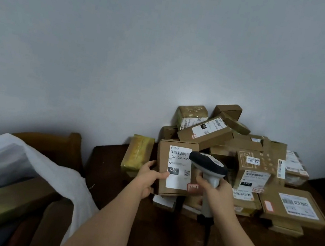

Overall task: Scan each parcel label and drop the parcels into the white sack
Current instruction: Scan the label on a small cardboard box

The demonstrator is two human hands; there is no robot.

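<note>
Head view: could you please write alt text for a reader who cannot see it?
The left hand holds a labelled parcel upright while the right hand aims a scanner at its label. More parcels are piled on the table behind; a white sack lies open at left.

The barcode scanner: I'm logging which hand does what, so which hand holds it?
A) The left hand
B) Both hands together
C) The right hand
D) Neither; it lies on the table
C: the right hand grips the handle of the barcode scanner, whose head sits by the label of the brown parcel, which the left hand holds upright.
</note>
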